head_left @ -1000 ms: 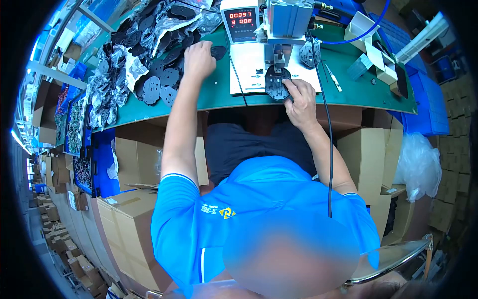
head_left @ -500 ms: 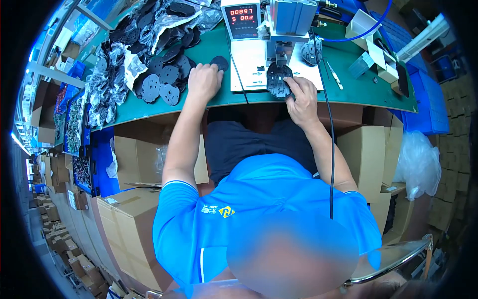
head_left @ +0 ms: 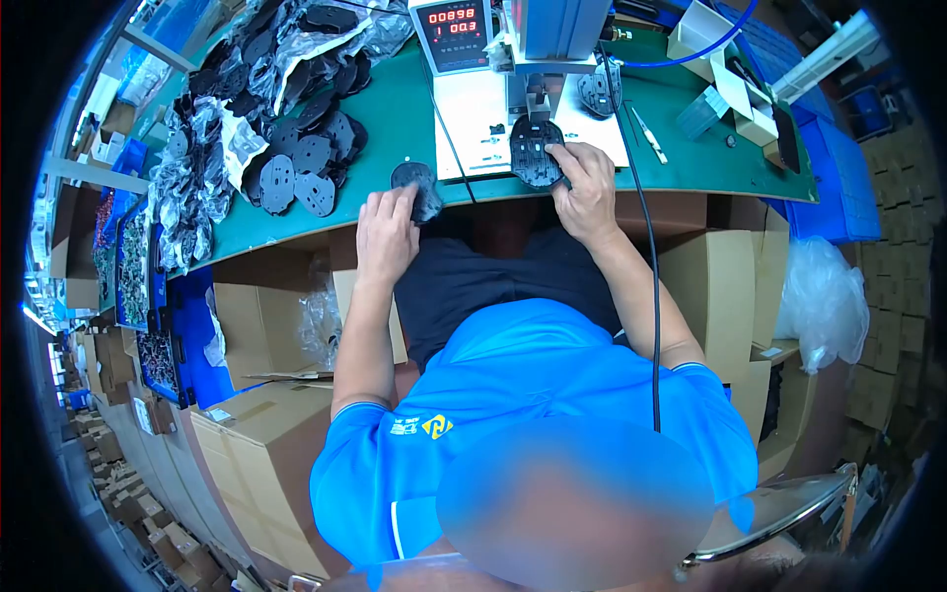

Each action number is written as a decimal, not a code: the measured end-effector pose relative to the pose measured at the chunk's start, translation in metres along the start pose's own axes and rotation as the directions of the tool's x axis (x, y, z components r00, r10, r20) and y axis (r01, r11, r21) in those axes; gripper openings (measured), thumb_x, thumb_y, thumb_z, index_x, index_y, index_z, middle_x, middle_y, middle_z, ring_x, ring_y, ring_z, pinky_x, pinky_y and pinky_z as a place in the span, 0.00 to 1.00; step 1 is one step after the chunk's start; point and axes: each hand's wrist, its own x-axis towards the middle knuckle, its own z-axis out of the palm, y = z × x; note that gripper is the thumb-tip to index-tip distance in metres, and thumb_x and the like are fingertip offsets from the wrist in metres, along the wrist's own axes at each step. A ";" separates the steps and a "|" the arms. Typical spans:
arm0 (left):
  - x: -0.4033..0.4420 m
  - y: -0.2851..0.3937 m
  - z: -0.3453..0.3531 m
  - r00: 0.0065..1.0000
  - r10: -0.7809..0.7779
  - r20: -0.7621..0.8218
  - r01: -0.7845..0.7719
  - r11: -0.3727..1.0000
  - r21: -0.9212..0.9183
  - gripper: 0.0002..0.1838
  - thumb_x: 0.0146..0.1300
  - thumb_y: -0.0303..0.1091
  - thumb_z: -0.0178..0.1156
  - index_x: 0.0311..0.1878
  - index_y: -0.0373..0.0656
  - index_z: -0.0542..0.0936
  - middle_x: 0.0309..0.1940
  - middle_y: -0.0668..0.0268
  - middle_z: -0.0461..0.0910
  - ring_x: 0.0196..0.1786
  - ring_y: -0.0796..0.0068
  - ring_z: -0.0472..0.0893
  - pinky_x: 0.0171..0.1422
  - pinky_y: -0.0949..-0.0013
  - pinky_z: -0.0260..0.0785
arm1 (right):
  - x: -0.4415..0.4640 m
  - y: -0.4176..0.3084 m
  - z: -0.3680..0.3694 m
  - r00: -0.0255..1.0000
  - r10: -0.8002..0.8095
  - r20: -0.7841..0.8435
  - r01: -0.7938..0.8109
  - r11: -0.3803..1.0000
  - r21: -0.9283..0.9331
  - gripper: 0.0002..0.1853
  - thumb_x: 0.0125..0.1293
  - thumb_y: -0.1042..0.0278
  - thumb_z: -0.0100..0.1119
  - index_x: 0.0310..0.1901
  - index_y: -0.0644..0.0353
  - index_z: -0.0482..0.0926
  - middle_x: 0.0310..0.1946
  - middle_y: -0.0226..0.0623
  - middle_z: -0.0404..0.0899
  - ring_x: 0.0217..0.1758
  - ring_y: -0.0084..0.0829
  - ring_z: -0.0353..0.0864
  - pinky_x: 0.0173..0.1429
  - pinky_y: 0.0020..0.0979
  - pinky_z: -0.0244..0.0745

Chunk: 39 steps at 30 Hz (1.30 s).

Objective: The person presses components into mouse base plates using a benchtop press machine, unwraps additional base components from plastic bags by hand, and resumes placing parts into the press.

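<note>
- One oval black plate (head_left: 533,163) lies at the front of the white base (head_left: 461,118), beneath the press head (head_left: 538,105); whether the tip of that head touches it is too small to tell.
- The right hand (head_left: 589,192) pinches this plate at its near right edge, thumb and forefinger drawn together on the rim.
- A dark disc (head_left: 410,176) sits at the front edge of the green surface (head_left: 385,148), left of the base. The fingers of the left hand (head_left: 388,237) reach onto it, slightly curled; blur and the hidden thumb leave it unclear whether they grip it or only touch it.
- The digital counter (head_left: 452,32) reads 00898 on its upper line, which suggests many cycles are done, though what it counts cannot be confirmed.
- A further plate (head_left: 599,91) rests at the right rear of the base, behind the black cable (head_left: 641,197); whether it is finished is not clear.
- Much seems left: a loose heap of black plates (head_left: 314,153) lies on the left of the surface, against crumpled plastic wrapping (head_left: 187,183), well apart from the press.
</note>
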 end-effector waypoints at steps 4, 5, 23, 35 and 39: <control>0.006 0.010 -0.010 0.969 0.027 -0.244 -0.070 0.983 -0.169 0.29 0.55 0.16 0.73 0.63 0.41 0.88 0.58 0.58 0.88 0.60 0.50 0.85 0.64 0.51 0.80 | 0.008 -0.006 -0.007 0.998 0.002 -0.068 0.002 0.998 0.061 0.29 0.58 0.84 0.71 0.64 0.58 0.90 0.58 0.47 0.87 0.65 0.53 0.86 0.71 0.50 0.79; 0.009 0.015 -0.015 0.971 0.027 -0.239 -0.070 0.982 -0.173 0.29 0.55 0.16 0.73 0.63 0.41 0.88 0.58 0.58 0.88 0.60 0.50 0.85 0.64 0.51 0.80 | 0.007 -0.010 -0.010 0.997 -0.002 -0.081 0.008 0.997 0.080 0.28 0.59 0.84 0.72 0.64 0.59 0.90 0.58 0.48 0.87 0.64 0.54 0.86 0.69 0.50 0.81; 0.116 0.095 0.043 0.855 0.408 -0.319 -0.491 0.835 -0.248 0.22 0.66 0.24 0.67 0.64 0.37 0.88 0.62 0.54 0.90 0.66 0.49 0.89 0.70 0.51 0.86 | -0.281 0.074 -0.097 0.625 0.759 0.183 -0.690 0.647 -0.325 0.20 0.78 0.64 0.69 0.67 0.60 0.87 0.58 0.52 0.89 0.64 0.58 0.87 0.72 0.52 0.80; 0.108 0.106 0.035 0.905 0.338 -0.258 -0.398 0.887 -0.234 0.30 0.58 0.17 0.69 0.66 0.39 0.88 0.64 0.57 0.90 0.68 0.51 0.88 0.72 0.48 0.83 | -0.231 0.059 -0.074 0.688 0.705 0.172 -0.701 0.707 -0.094 0.27 0.76 0.72 0.65 0.76 0.58 0.79 0.58 0.54 0.87 0.64 0.55 0.88 0.70 0.48 0.83; 0.107 0.106 0.037 0.907 0.327 -0.264 -0.390 0.890 -0.236 0.30 0.58 0.17 0.69 0.66 0.40 0.88 0.64 0.58 0.90 0.69 0.51 0.88 0.72 0.48 0.83 | -0.117 0.003 -0.064 0.900 0.406 0.162 -0.427 0.895 0.128 0.26 0.74 0.75 0.68 0.72 0.62 0.82 0.58 0.53 0.87 0.62 0.55 0.88 0.70 0.49 0.82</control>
